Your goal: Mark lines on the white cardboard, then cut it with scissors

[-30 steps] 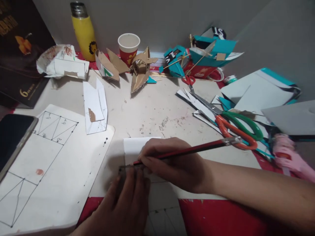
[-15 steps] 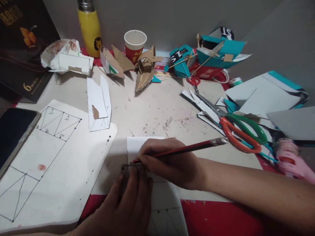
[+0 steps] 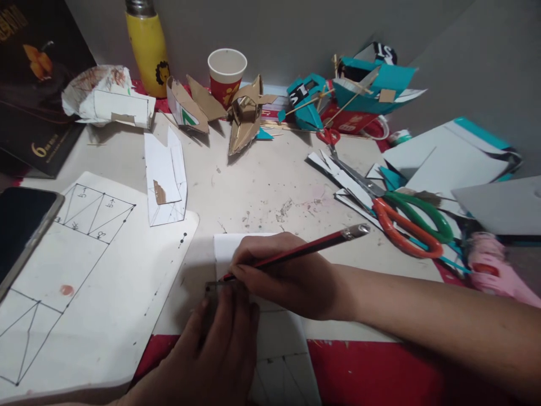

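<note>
My right hand (image 3: 287, 276) grips a red-and-black pencil (image 3: 310, 245), its tip down at the edge of a ruler (image 3: 210, 287). My left hand (image 3: 220, 344) presses that ruler onto a white sheet (image 3: 223, 243) with its fingertips; most of the ruler is hidden under the fingers. Pencil lines cross the lower part of the sheet, partly covered by both hands. To the left lies a larger white card (image 3: 105, 304) with drawn lines, triangles and numbers. Just above it is a cut and folded white paper piece (image 3: 167, 163).
Large scissors (image 3: 408, 223) with green and orange handles lie at right among paper scraps, near a pink glue gun (image 3: 490, 265). Cardboard models (image 3: 245, 121), a paper cup (image 3: 227, 70) and a yellow bottle (image 3: 149, 53) stand along the back. A phone (image 3: 25, 225) lies at left.
The pencil's rear end has swung slightly left and up toward upright while its tip stays by the ruler. The whole view has shifted a little.
</note>
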A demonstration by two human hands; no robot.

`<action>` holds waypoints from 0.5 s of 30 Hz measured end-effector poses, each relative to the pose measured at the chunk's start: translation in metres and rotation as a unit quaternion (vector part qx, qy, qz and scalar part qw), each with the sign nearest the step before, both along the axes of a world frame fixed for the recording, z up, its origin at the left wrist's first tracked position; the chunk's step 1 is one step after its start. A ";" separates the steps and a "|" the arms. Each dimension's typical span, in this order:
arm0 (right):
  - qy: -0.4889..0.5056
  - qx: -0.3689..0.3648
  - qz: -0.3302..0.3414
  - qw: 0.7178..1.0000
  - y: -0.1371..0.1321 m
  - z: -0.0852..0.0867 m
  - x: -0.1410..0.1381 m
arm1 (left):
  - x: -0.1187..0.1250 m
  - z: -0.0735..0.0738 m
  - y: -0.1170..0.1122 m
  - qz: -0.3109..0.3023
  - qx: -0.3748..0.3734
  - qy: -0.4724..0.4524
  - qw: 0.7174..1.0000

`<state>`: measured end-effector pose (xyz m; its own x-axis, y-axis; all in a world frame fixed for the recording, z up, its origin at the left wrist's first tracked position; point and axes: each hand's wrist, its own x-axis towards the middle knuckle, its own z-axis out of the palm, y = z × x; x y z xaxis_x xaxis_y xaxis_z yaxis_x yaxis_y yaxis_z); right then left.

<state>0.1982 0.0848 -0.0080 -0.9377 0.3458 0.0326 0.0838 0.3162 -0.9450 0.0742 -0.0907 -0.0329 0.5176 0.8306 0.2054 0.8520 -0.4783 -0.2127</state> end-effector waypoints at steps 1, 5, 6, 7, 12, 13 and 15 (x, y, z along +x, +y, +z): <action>-0.001 0.001 0.001 1.000 0.000 0.001 0.000 | 0.000 0.000 0.000 0.001 0.002 -0.001 1.000; -0.005 0.003 0.000 1.000 0.001 0.003 0.000 | 0.000 -0.001 0.000 -0.003 0.002 -0.009 1.000; -0.006 0.004 -0.001 1.000 0.001 0.003 0.001 | -0.001 -0.001 0.000 -0.004 0.001 -0.012 1.000; -0.007 0.005 -0.002 1.000 0.001 0.004 0.001 | -0.001 -0.001 0.001 -0.003 0.000 -0.014 1.000; -0.015 0.016 0.003 1.000 0.002 0.006 0.002 | 0.000 0.000 0.001 -0.001 0.000 -0.008 1.000; -0.018 0.021 0.005 1.000 0.003 0.007 0.002 | 0.000 0.000 0.001 -0.002 0.000 -0.007 1.000; -0.022 0.028 0.007 0.999 0.003 0.008 0.003 | 0.000 0.000 0.001 -0.005 0.000 -0.004 1.000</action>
<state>0.2013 0.0882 0.0005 -0.9431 0.3323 0.0097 0.1208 0.3697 -0.9213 0.0741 -0.0898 -0.0328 0.5238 0.8256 0.2096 0.8492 -0.4867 -0.2051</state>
